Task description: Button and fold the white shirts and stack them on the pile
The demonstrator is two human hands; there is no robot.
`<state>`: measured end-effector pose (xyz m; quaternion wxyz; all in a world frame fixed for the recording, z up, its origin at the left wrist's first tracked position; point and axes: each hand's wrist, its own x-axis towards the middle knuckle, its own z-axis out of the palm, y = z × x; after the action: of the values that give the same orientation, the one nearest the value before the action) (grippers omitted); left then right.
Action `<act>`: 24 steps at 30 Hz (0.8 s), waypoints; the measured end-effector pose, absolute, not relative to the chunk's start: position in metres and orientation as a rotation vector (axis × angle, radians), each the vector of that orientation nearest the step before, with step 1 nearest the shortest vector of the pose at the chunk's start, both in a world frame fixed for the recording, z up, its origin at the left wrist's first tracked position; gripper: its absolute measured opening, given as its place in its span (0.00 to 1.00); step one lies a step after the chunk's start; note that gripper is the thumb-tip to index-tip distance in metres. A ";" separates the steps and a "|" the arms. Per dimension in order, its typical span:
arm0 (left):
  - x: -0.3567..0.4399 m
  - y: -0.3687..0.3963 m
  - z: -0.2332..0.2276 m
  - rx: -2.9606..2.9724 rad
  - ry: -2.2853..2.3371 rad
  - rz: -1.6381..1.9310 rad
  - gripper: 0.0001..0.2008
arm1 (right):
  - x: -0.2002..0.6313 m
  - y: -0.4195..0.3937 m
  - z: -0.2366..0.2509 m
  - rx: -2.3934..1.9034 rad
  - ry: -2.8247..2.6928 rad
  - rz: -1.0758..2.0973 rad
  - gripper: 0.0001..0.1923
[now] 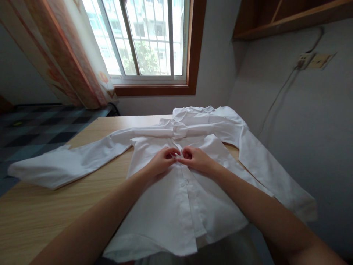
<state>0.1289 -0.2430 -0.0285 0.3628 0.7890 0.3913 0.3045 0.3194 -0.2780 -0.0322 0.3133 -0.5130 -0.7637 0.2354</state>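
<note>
A white long-sleeved shirt point(162, 206) lies front up on the wooden table, its hem hanging toward me over the near edge. One sleeve stretches out to the left, the other slants down to the right. At the middle of the front placket, my left hand point(164, 159) pinches the fabric between thumb and fingers. Close beside it, my right hand point(197, 158) is closed on the other side of the placket, thumb tips almost meeting. Below the hands the two front edges lie apart, with a small button visible. Whatever sits between the fingertips is too small to make out.
The wooden table point(24, 209) carries more white cloth bunched at its far end. To the left is a bed with a checked cover point(55, 125). A window point(149, 40) and curtain point(66, 48) stand behind; a cord point(278, 92) hangs from the right wall's socket.
</note>
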 end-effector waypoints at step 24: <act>0.134 -0.255 -0.028 2.482 1.191 0.599 0.06 | 0.330 -0.273 -0.031 -1.244 -1.725 1.159 0.08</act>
<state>0.1342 -0.2548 -0.0281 0.1611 0.8694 0.4173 0.2099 0.3296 -0.2730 -0.0306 0.3519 -0.4808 -0.6666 0.4480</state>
